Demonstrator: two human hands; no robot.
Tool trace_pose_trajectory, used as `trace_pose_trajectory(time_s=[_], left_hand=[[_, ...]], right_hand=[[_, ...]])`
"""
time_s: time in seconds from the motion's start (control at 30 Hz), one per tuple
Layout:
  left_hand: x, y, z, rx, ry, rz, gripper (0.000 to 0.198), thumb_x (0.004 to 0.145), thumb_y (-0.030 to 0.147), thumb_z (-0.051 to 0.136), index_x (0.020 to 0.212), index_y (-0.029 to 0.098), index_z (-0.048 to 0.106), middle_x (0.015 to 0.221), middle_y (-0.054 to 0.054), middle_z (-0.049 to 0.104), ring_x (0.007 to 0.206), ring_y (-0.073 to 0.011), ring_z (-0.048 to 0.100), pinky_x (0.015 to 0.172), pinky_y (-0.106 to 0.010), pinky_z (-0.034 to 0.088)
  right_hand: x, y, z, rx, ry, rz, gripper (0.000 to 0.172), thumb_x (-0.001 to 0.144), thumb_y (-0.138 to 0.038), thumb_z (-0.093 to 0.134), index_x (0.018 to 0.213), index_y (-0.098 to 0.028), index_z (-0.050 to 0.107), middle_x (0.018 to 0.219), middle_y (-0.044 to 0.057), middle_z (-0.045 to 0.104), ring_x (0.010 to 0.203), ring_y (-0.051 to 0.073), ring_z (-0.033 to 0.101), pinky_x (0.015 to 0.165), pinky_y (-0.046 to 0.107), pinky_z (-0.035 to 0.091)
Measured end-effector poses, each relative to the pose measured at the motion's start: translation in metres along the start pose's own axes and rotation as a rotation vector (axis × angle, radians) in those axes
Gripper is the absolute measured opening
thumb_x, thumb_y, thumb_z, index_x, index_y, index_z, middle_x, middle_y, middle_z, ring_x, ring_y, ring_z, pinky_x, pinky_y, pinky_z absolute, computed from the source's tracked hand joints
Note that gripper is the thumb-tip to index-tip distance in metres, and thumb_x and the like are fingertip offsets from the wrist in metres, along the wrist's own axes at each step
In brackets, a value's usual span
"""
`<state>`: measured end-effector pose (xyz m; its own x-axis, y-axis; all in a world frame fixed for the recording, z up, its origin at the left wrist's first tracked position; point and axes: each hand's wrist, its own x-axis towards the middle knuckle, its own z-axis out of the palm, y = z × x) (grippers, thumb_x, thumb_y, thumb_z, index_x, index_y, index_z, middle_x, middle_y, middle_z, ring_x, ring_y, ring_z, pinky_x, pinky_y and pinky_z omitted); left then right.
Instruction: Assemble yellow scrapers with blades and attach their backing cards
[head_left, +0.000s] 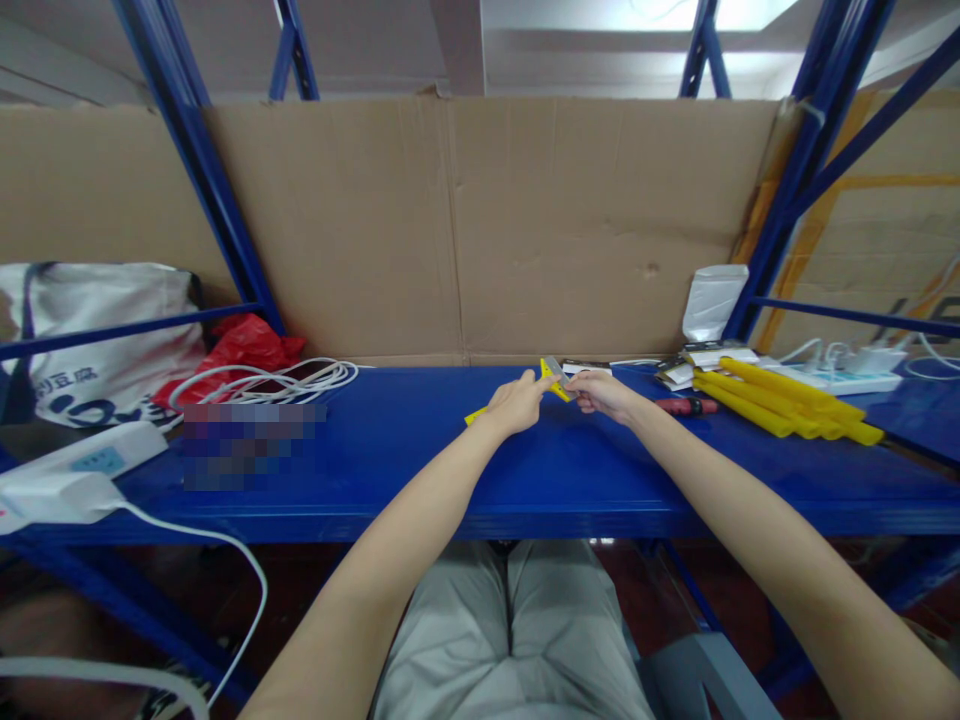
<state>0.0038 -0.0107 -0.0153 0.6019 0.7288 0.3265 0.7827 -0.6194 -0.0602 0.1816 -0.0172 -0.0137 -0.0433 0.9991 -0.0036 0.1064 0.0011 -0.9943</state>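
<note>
Yellow tool [546, 368]: between the two hands, above the blue tabletop [397, 450], toward its far edge; head tilted, handle end poking out at the left hand's outer side.
Grey blade [559, 373]: at the tool's head, slanting down toward the right hand.
Left hand [516, 402]: wrapped round the handle, a finger reaching the head.
Right hand [604, 393]: thumb and fingers pinching the blade's lower end.
Red tool [688, 406]: lying right of the right hand, partly behind the forearm.
Yellow tubes [784, 400]: loose bundle toward the tabletop's right end – small white boxes [709, 356] just behind, near the far edge.
Far right: white power strip [859, 378], plugs in it.
Far-left corner: red plastic bag [232, 358] beside a white cloth bag [112, 345]; coiled white cable [326, 374] in front.
Near-left corner: second power strip [124, 452] – cord hanging past the near edge.
Backdrop: cardboard sheet [525, 230] upright along the far edge.
</note>
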Motion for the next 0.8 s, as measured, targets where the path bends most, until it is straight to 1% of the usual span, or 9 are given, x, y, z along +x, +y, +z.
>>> trace_pose_trajectory(time_s=[0.23,0.3,0.37,0.43,0.47,0.57,0.67,0.73,0.8], left_hand=[[-0.001,0.0,-0.001,-0.006,-0.004,0.0,0.05,0.092,0.023,0.036,0.14,0.033,0.035,0.114,-0.008,0.052,0.096,-0.022,0.061,0.081,-0.031,0.047],[-0.001,0.0,-0.001,-0.009,-0.007,-0.019,0.05,0.091,0.022,0.037,0.14,0.033,0.037,0.114,-0.007,0.053,0.096,-0.0219,0.061,0.081,-0.031,0.047],[-0.001,-0.001,-0.001,-0.011,-0.017,-0.031,0.05,0.091,0.023,0.037,0.139,0.033,0.039,0.114,-0.007,0.053,0.096,-0.0219,0.061,0.081,-0.031,0.047],[-0.001,-0.002,0.001,-0.011,-0.029,-0.033,0.049,0.09,0.023,0.038,0.138,0.034,0.04,0.114,-0.007,0.054,0.097,-0.022,0.061,0.08,-0.031,0.047],[0.0,-0.002,0.001,-0.009,-0.033,-0.032,0.049,0.09,0.023,0.038,0.138,0.034,0.041,0.113,-0.007,0.054,0.097,-0.0221,0.061,0.08,-0.031,0.048],[0.001,-0.004,0.003,-0.001,-0.044,-0.032,0.05,0.089,0.022,0.04,0.138,0.034,0.041,0.114,-0.007,0.055,0.097,-0.0218,0.062,0.081,-0.03,0.048],[0.001,-0.005,0.004,0.005,-0.063,-0.019,0.051,0.088,0.022,0.042,0.137,0.034,0.042,0.115,-0.006,0.055,0.099,-0.0214,0.061,0.082,-0.03,0.047],[0.001,-0.006,0.004,0.003,-0.074,0.002,0.05,0.088,0.022,0.042,0.137,0.033,0.043,0.115,-0.007,0.056,0.101,-0.0224,0.06,0.083,-0.031,0.047],[0.002,-0.007,0.006,-0.002,-0.082,0.015,0.049,0.088,0.023,0.042,0.136,0.032,0.044,0.114,-0.007,0.057,0.102,-0.0235,0.06,0.084,-0.032,0.047]], right_hand=[[-0.001,-0.001,0.002,-0.006,-0.004,0.007,0.018,0.072,-0.018,0.062,0.062,-0.017,0.047,0.046,-0.005,0.04,0.04,0.005,0.03,0.04,0.019,0.02],[0.002,-0.001,0.0,-0.062,0.064,-0.012,0.015,0.077,-0.02,0.057,0.064,-0.017,0.05,0.05,-0.004,0.043,0.04,0.006,0.032,0.04,0.02,0.022],[0.006,0.0,-0.004,-0.24,0.202,-0.068,0.013,0.079,-0.018,0.052,0.067,-0.016,0.055,0.056,-0.001,0.051,0.043,0.007,0.038,0.042,0.021,0.027],[0.011,0.001,-0.01,-0.533,0.327,-0.132,0.014,0.079,-0.016,0.05,0.069,-0.015,0.061,0.064,0.003,0.059,0.052,0.01,0.049,0.049,0.022,0.035],[0.013,0.001,-0.012,-0.693,0.349,-0.152,0.016,0.079,-0.015,0.049,0.071,-0.014,0.063,0.069,0.005,0.063,0.06,0.012,0.055,0.055,0.023,0.039],[0.018,0.001,-0.013,-1.126,0.3,-0.117,0.022,0.081,-0.018,0.048,0.082,-0.013,0.07,0.092,0.011,0.069,0.089,0.022,0.062,0.074,0.027,0.044],[0.021,-0.001,-0.007,-1.459,0.269,-0.068,0.031,0.084,-0.028,0.047,0.1,-0.012,0.069,0.116,0.018,0.062,0.111,0.029,0.054,0.088,0.038,0.042],[0.024,-0.003,-0.003,-1.582,0.229,-0.068,0.038,0.087,-0.034,0.045,0.106,-0.01,0.067,0.122,0.02,0.058,0.116,0.032,0.051,0.092,0.042,0.04],[0.03,-0.004,-0.002,-1.61,0.14,-0.047,0.043,0.087,-0.039,0.044,0.108,-0.009,0.066,0.121,0.02,0.058,0.115,0.031,0.052,0.091,0.039,0.041]])
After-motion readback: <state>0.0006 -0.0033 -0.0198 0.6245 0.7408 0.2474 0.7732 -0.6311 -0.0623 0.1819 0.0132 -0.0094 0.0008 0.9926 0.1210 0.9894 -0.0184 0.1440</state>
